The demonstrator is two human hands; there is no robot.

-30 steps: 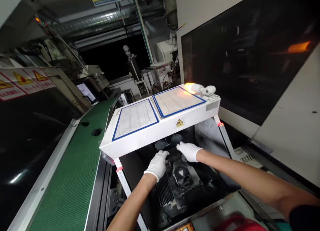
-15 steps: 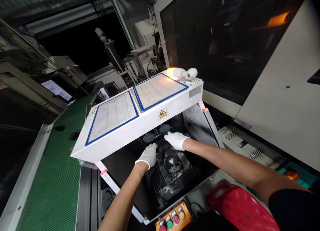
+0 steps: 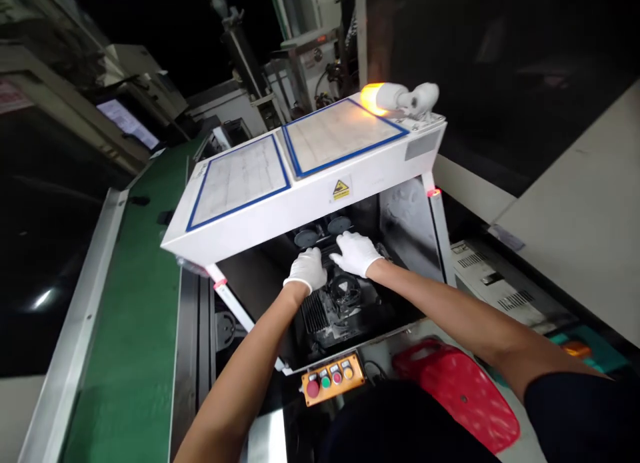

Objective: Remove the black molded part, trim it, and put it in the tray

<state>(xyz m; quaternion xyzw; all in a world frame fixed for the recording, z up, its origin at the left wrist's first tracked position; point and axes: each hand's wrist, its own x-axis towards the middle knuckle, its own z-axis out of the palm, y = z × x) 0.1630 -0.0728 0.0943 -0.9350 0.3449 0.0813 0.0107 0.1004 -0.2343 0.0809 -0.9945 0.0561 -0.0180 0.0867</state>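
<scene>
Inside the white enclosure [image 3: 280, 216], both gloved hands [image 3: 306, 269] [image 3: 356, 253] adjoin dark fixture [image 3: 347, 301].

L arm [image 3: 250, 363] out fwd, bare; R arm [image 3: 450, 316] slanting in from dark sleeve [image 3: 565, 416]! L hand [image 3: 307, 271], white-gloved, fingers [image 3: 315, 254] bent; R hand [image 3: 357, 255], gloved too, near it, back up, thumb [image 3: 336, 258] clear of fingers.

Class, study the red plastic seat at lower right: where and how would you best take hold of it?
Probably by the rim at the end towards the button box, coming from above: an elongated slot there looks made for fingers to hook through. The rest of the red plastic seat is broad, offering less to grip. Its underside is hidden.
</scene>
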